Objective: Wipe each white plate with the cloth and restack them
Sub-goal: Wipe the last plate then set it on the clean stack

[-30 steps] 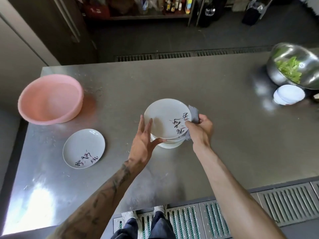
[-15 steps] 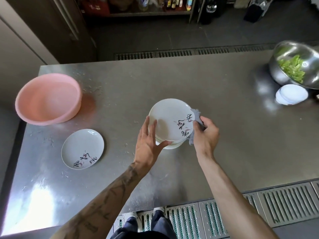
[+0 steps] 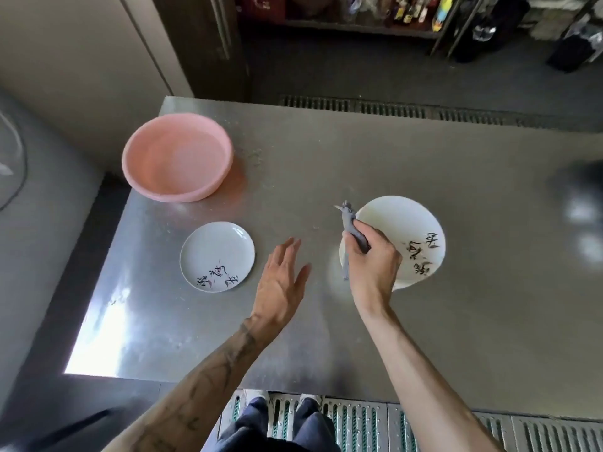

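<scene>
Right hand point(image 3: 372, 259) grips cloth point(image 3: 350, 223); left hand point(image 3: 280, 282) spread, empty, between stack point(image 3: 401, 223) and 1 plate point(image 3: 217, 252).

A pink plastic basin point(image 3: 177, 156) sat on the steel table point(image 3: 359, 164), well beyond the left hand point(image 3: 280, 282) and off to its left. Far beyond the right hand point(image 3: 372, 265) a floor grate point(image 3: 375, 107) ran past the table's far edge, with a shelf of bottles point(image 3: 404, 14) behind it (labels too blurred to read). Nearer than both hands lay another grating point(image 3: 362, 425).
</scene>
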### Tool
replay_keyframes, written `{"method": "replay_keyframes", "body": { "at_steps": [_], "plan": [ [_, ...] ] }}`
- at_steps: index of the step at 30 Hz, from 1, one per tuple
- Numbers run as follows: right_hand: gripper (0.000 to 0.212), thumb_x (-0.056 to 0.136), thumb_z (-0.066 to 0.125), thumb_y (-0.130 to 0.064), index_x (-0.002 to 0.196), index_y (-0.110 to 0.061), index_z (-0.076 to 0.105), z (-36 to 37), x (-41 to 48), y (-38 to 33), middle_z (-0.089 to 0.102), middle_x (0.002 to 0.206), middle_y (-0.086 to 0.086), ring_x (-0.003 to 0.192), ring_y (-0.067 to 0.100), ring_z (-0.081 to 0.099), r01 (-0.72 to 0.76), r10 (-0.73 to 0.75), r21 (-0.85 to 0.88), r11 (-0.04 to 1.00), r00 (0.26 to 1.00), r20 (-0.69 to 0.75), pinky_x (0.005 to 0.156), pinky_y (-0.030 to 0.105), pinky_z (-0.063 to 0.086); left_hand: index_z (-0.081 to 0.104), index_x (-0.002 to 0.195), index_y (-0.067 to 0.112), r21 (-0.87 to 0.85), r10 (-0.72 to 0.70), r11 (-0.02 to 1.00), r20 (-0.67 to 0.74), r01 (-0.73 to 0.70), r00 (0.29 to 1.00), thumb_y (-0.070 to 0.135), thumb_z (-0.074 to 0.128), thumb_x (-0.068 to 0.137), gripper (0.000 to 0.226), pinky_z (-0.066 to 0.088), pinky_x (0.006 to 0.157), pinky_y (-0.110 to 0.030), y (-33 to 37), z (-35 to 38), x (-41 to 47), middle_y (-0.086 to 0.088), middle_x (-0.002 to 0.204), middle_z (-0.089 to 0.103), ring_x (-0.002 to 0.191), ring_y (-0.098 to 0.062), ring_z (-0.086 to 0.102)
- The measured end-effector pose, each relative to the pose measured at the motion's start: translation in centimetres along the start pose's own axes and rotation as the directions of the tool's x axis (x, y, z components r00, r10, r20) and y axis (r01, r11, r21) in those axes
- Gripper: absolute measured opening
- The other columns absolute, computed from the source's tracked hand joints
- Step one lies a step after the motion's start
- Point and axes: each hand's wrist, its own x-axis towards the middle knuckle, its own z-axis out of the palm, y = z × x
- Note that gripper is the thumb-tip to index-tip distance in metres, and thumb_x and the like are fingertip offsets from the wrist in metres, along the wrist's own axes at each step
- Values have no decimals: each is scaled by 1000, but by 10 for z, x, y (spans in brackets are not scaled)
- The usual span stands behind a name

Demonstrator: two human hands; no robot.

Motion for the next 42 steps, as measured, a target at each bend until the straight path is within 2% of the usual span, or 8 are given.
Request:
{"method": "replay_keyframes", "body": {
  "at_steps": [4,8,13,18,21,26,34,42],
  "plan": [
    [17,90,71,-9,104,-18,76,61,-14,-8,65,81,-12,72,3,56,99,-91,-61,993,988,129,72,14,42,59,136,3,57,-110,992,-67,114,992,16,67,98,40,49,102,-50,-62,-41,-13,-14,140,57,127,-35,56],
    [12,92,66,-8,94,-19,71,126,-27,-4,52,69,-16,65,7,48,140,-89,-148,979,948,305,67,24,39,57,136,-1,98,-306,945,-82,313,949,12,68,97,43,50,99,-50,-124,-82,-24,-19,143,54,127,-41,54],
    [27,93,63,-7,114,-19,74,194,-38,7,70,101,3,89,24,62,244,-93,-261,934,871,482,77,34,48,40,149,-2,129,-462,877,-32,462,886,18,76,89,73,44,103,-49,-187,-107,-21,-23,148,42,127,-45,48],
    [31,94,60,-3,121,-14,72,239,-45,23,69,120,5,104,26,64,285,-76,-316,905,838,540,87,32,47,18,161,5,151,-420,900,52,409,906,41,87,77,114,26,114,-40,-223,-100,-10,-12,162,32,142,-32,37],
    [33,95,60,-3,125,-10,70,241,-55,32,66,128,6,116,27,61,279,-41,-356,892,834,550,99,33,46,19,161,5,138,-372,921,39,363,928,46,89,73,120,21,118,-39,-225,-91,-14,-9,163,32,144,-29,36],
    [26,95,61,-4,117,-10,73,200,-68,54,68,123,6,117,28,59,174,37,-444,879,904,426,98,32,45,22,161,7,123,-272,958,123,258,954,55,89,66,126,20,119,-40,-201,-61,-27,-7,162,35,140,-29,40],
    [28,94,64,-6,120,-14,73,151,-67,82,66,124,4,116,25,56,33,85,-458,888,968,236,98,29,43,23,160,12,93,-239,970,171,226,956,72,79,56,132,16,125,-50,-161,-2,-49,-3,163,34,154,-16,20],
    [27,96,64,-12,121,-15,75,172,-85,81,65,126,-1,112,23,60,292,-71,-383,876,866,496,99,33,47,29,159,9,104,-246,967,127,234,961,54,87,65,119,15,125,-51,-152,9,-56,-1,163,37,155,-14,20]
  ]
}}
